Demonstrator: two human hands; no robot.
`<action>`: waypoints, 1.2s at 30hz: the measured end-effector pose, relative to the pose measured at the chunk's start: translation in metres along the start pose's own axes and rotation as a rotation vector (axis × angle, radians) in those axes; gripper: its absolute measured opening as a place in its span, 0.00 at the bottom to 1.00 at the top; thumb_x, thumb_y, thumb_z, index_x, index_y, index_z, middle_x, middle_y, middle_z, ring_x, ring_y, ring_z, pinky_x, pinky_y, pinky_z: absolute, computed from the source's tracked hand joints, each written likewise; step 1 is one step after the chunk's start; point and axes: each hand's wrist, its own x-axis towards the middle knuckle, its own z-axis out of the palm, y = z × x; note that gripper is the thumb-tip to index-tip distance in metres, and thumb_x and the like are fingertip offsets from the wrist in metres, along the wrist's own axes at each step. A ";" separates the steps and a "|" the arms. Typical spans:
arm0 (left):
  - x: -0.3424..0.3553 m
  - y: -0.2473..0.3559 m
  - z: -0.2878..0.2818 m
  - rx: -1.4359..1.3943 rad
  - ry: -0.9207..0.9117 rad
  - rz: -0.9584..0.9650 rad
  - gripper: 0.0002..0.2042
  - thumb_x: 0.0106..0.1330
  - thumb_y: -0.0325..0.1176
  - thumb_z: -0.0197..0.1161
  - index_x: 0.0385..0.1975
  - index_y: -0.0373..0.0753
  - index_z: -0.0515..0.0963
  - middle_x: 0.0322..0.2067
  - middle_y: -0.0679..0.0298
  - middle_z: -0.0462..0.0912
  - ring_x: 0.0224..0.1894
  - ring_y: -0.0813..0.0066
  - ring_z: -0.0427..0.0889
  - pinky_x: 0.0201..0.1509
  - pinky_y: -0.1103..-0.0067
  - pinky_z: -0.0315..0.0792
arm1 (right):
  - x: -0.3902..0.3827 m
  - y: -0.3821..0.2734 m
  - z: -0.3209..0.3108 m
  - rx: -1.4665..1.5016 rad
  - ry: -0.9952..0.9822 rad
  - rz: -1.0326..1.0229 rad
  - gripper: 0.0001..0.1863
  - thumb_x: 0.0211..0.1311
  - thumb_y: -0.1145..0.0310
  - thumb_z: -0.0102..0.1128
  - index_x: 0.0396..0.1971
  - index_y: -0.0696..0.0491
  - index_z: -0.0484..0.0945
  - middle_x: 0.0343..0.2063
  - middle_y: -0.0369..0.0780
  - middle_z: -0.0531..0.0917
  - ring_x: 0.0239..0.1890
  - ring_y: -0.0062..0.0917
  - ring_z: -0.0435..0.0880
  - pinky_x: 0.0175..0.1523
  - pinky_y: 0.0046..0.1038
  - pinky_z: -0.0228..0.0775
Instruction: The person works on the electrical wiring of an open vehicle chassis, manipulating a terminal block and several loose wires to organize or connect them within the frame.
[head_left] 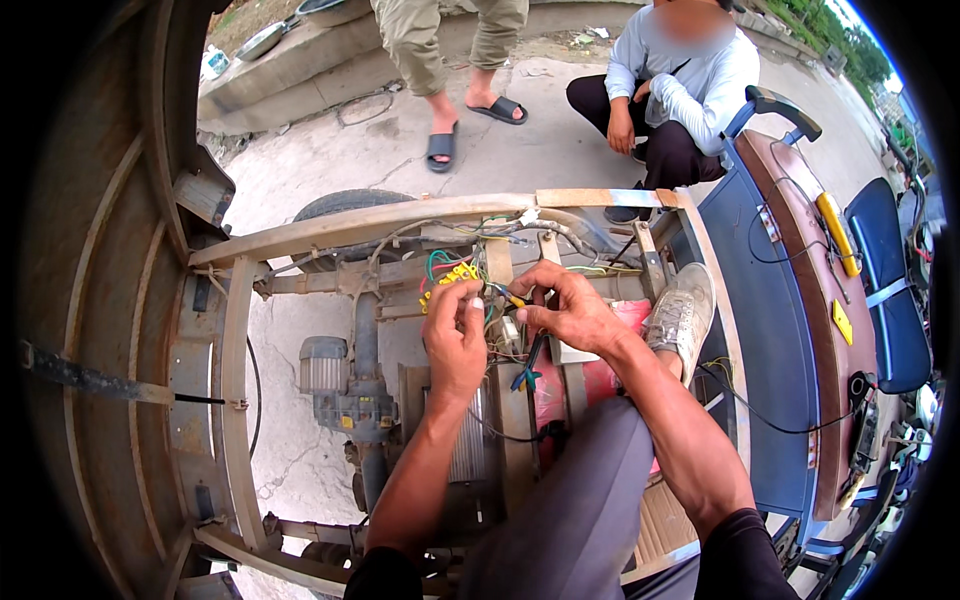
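Above an open metal frame [385, 217], both my hands come together over a bundle of thin coloured wires. My left hand [457, 345] is closed, thumb against fingers, at a thin wire; the fingertips partly hide it. Facing it, my right hand [578, 312] pinches a wire [515, 299] with a yellow part near its end. A yellow terminal block [450, 285] with green and red wires lies just beyond my left fingertips. Below my right hand, a white connector [510, 332] and a blue-and-black tool or cable end [527, 372] rest among the wires.
A grey motor [330, 365] and axle sit inside the frame at left. My shoe [683, 315] stands on the right side. A brown seat [800, 280] holds a yellow-handled tool [838, 235]. One person [680, 90] squats beyond the frame; another stands in sandals [441, 150].
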 end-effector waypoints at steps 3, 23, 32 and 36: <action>0.003 -0.003 -0.003 -0.111 -0.016 -0.158 0.11 0.70 0.23 0.58 0.49 0.34 0.79 0.42 0.62 0.82 0.41 0.74 0.81 0.46 0.79 0.74 | -0.002 -0.009 -0.003 0.008 -0.019 0.053 0.14 0.55 0.78 0.67 0.43 0.56 0.80 0.28 0.34 0.78 0.26 0.14 0.77 0.32 0.21 0.67; 0.021 -0.006 0.000 -0.418 -0.172 -0.392 0.07 0.66 0.24 0.66 0.42 0.32 0.80 0.33 0.67 0.84 0.35 0.85 0.79 0.43 0.85 0.74 | -0.005 -0.009 -0.009 0.163 -0.177 0.164 0.13 0.53 0.75 0.67 0.40 0.55 0.81 0.20 0.29 0.73 0.26 0.14 0.70 0.32 0.23 0.63; 0.040 -0.012 -0.001 -0.169 -0.326 -0.392 0.05 0.65 0.25 0.65 0.38 0.31 0.82 0.30 0.66 0.84 0.33 0.84 0.79 0.40 0.83 0.72 | -0.005 -0.004 -0.007 0.257 -0.191 0.186 0.12 0.54 0.77 0.67 0.40 0.54 0.81 0.20 0.29 0.73 0.26 0.14 0.69 0.33 0.22 0.63; 0.044 -0.017 0.002 -0.168 -0.296 -0.448 0.05 0.65 0.24 0.65 0.36 0.30 0.82 0.28 0.66 0.84 0.32 0.83 0.79 0.39 0.82 0.73 | -0.005 -0.001 -0.006 0.167 -0.199 0.163 0.13 0.51 0.81 0.67 0.38 0.53 0.82 0.20 0.29 0.72 0.27 0.15 0.69 0.33 0.22 0.64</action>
